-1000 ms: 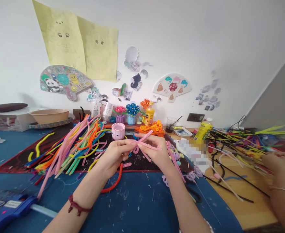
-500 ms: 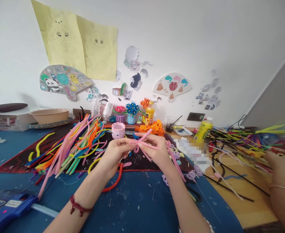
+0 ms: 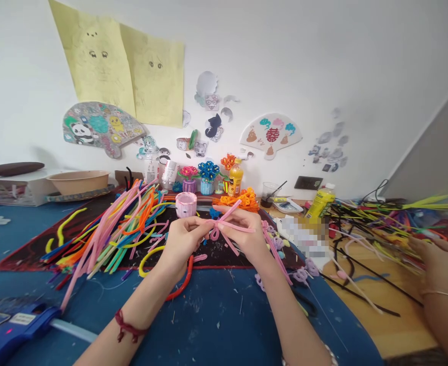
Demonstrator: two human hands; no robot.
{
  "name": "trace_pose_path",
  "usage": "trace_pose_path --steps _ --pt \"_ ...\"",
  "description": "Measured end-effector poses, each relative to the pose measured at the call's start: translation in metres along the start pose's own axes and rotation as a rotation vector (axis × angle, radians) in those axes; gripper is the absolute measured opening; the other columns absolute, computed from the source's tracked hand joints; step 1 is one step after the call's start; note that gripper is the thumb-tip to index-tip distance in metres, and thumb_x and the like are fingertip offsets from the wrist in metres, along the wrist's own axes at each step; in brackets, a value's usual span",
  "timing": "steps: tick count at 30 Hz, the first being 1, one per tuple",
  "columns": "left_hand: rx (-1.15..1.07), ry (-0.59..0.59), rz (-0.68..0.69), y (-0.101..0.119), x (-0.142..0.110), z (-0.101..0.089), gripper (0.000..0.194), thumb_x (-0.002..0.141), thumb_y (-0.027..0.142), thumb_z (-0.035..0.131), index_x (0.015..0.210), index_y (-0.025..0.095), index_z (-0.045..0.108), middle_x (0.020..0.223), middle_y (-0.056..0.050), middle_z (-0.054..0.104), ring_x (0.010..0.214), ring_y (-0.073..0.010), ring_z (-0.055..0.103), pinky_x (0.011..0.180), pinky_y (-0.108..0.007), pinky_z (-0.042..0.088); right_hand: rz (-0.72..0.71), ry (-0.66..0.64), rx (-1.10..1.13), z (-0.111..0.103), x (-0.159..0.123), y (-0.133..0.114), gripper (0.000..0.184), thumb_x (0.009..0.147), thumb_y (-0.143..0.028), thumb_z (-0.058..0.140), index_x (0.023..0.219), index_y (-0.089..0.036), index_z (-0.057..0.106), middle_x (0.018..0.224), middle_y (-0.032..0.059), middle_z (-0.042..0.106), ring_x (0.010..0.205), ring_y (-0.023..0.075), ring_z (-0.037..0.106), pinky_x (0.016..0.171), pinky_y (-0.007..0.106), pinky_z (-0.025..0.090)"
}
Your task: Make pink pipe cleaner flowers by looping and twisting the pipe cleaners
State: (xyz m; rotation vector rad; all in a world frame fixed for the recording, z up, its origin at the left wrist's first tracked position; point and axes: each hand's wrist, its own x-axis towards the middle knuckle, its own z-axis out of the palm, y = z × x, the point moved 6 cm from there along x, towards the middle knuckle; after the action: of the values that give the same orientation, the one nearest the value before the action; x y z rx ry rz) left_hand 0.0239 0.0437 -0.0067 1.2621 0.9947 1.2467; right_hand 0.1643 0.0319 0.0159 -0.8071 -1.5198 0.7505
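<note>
Loops of fuzzy pink pipe cleaner (image 3: 217, 224) are still pinched in the fingertips of both the left hand (image 3: 181, 243) and right hand (image 3: 251, 245), near the ribbed pink-and-white cup (image 3: 186, 207); the left wrist has been shifted slightly inward.

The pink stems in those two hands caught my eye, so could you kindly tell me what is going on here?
The left hand and right hand pinch the looped pink stems between them, over a dark mat. A pink cup stands just beyond, and a blue glue gun lies at the near left. On the far right, another person's hand is at a pile of coloured stems.
</note>
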Motion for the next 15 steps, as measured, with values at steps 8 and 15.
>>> trace_pose_path --steps 8,15 --pt "-0.028 -0.067 -0.042 0.001 0.001 0.001 0.035 0.065 0.037 0.076 0.052 0.014 0.053 0.044 0.004 0.044 0.039 -0.0045 0.031 0.041 -0.020 0.019 0.015 -0.020 0.008 0.001 0.000 0.001 0.028 0.072 -0.022 0.068 0.098 -0.015 0.074 0.070 0.0037 0.072 0.065 0.0193 0.066 0.061 0.029 0.051" --pt "0.068 -0.157 0.035 0.012 -0.001 0.002 0.031 0.066 0.041 0.077 0.070 0.013 0.064 0.058 0.000 0.060 0.045 -0.0064 0.039 0.042 -0.020 0.024 0.030 -0.017 -0.009 -0.001 0.001 0.000 0.032 0.072 -0.023 0.069 0.102 -0.016 0.074 0.065 0.0018 0.069 0.062 0.0191 0.064 0.061 0.029 0.051"
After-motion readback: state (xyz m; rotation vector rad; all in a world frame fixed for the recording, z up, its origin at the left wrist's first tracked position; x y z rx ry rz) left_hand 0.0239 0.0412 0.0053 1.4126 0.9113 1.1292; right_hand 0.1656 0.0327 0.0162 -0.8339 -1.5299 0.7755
